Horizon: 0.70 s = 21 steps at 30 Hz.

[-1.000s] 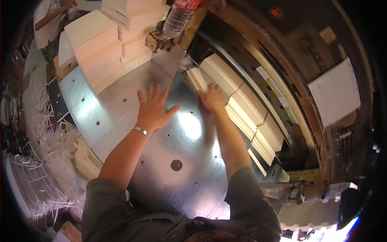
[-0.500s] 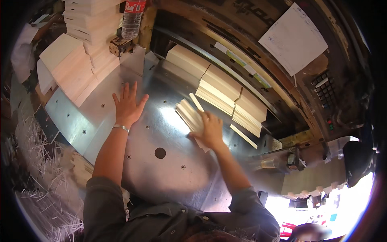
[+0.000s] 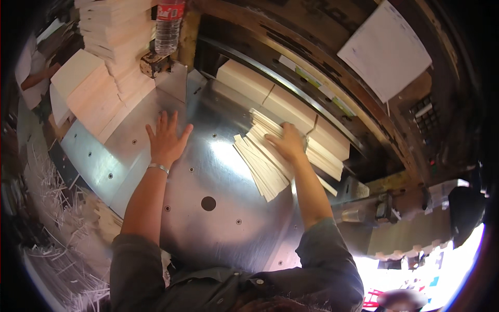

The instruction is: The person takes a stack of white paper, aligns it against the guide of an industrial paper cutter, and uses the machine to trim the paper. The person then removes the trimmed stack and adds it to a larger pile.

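Note:
My left hand (image 3: 167, 140) lies flat on the metal table (image 3: 202, 239), fingers spread, holding nothing. My right hand (image 3: 287, 144) is closed over a bunch of narrow cream paper strips (image 3: 267, 125) along the front of the paper stacks, its thumb toward the left. Below it and to its left, a loose fan of paper strips (image 3: 262, 169) lies on the table. Just behind the right hand, several blocks of cream paper (image 3: 293, 101) stand side by side under the machine's long bar. My palm hides part of the strips.
Tall paper piles (image 3: 96, 86) rise at the left, with a plastic bottle (image 3: 168, 31) behind them. White shreds (image 3: 57, 223) heap at the lower left. A white sheet (image 3: 387, 52) and a dark keypad (image 3: 423, 117) are on the machine at right. Another person's arm (image 3: 40, 77) shows at far left.
My right hand has moved away and right, toward the paper blocks. The strips it held now lie fanned on the table, and it is on other strips. The left hand stays in place.

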### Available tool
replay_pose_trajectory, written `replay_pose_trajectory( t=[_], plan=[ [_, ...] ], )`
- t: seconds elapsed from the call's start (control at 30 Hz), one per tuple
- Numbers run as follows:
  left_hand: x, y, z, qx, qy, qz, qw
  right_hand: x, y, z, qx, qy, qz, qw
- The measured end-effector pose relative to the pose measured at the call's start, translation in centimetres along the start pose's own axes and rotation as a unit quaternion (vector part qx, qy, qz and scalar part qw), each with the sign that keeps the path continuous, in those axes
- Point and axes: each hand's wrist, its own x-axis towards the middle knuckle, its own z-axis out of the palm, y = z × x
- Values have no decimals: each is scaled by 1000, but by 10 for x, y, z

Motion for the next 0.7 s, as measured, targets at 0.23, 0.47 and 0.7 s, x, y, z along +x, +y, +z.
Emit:
replay_pose_trajectory(
  t=[0.23,0.47,0.7],
  plan=[
    [8,-9,8,20,-1,-8,1000,-163,-74,26,-58,-35,-140,988],
    [11,-5,11,29,-12,-3,1000,-251,-1,-8,-75,-85,-98,989],
    [15,-3,11,24,10,7,1000,-181,147,-44,59,107,-28,992]
  ],
)
